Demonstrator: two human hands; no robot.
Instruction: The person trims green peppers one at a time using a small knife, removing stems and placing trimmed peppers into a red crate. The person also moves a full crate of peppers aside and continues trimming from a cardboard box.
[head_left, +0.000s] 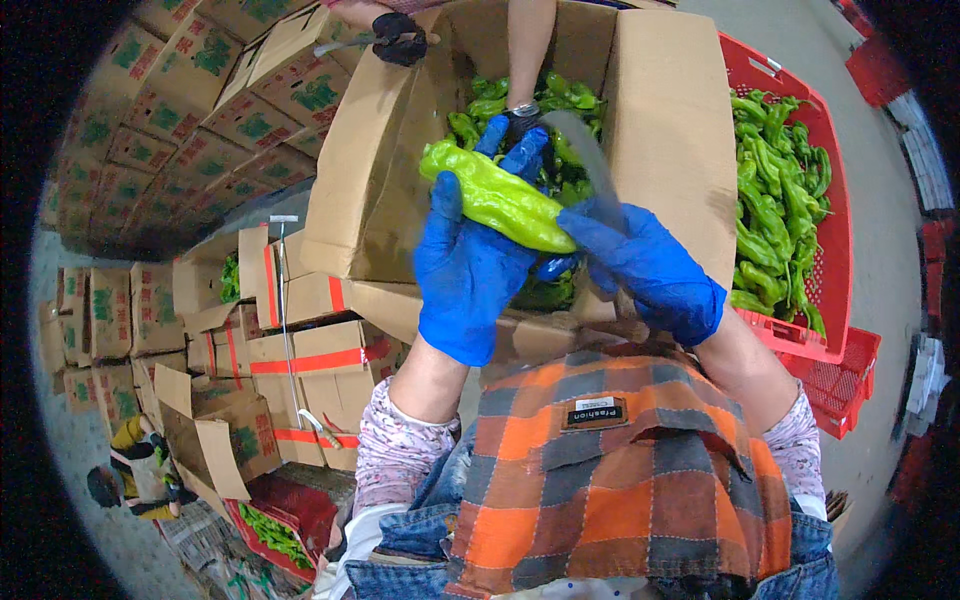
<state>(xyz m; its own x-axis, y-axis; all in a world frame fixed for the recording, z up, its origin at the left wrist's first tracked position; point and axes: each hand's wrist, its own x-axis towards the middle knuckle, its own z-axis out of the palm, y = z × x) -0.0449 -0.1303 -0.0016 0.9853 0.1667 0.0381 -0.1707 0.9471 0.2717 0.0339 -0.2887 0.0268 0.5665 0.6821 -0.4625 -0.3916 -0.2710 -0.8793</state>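
A long light-green pepper (499, 196) lies across the palm of my left hand (472, 262), with the thumb in front of it. My right hand (645, 262), in a blue glove like the left, has its fingertips at the pepper's lower right end. From that same hand rises a blurred grey knife blade (589, 150); its handle is hidden in the grip. Both hands are above an open cardboard box (670, 135) that holds many green peppers (574, 94). A co-worker's bare forearm (531, 52) reaches into this box, its dark-gloved hand partly hidden behind mine.
The co-worker's other gloved hand (400, 39) holds a thin tool at the box's far left. At right stands a red crate (836, 225) full of green peppers. Stacked printed cartons (187, 64) and taped boxes (311, 352) fill the left, where another person (139, 469) works.
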